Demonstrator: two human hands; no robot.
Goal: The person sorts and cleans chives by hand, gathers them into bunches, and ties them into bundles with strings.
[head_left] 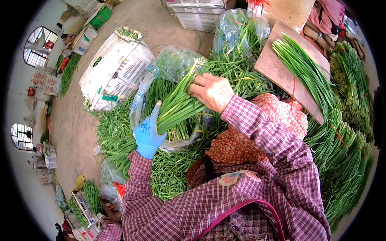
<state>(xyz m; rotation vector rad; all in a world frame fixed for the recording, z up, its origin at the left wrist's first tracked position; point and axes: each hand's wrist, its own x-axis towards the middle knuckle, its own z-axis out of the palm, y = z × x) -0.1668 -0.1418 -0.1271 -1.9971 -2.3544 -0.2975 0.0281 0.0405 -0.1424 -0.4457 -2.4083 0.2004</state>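
Observation:
My left hand (148, 135), in a blue glove, grips a bunch of green chives (175, 110) from below, thumb pointing up. The leafy ends trail out behind it, down and to the left. My bare right hand (213, 91) is closed at the bunch's upper, pale-stemmed end; its fingertips are partly hidden, so I cannot tell how many stalks it pinches. Under the bunch stands an open clear plastic bag (138, 106) with more chives inside. Loose chive leaves (171, 176) lie heaped around it.
A board (267, 60) on my right bears a chive bundle (299, 66), with a red tie hanging near it. More tied bundles (341, 168) lie at far right. A white crate (116, 72) stands ahead left. Another bag (229, 34) stands ahead. A sleeve (109, 229) shows at lower left.

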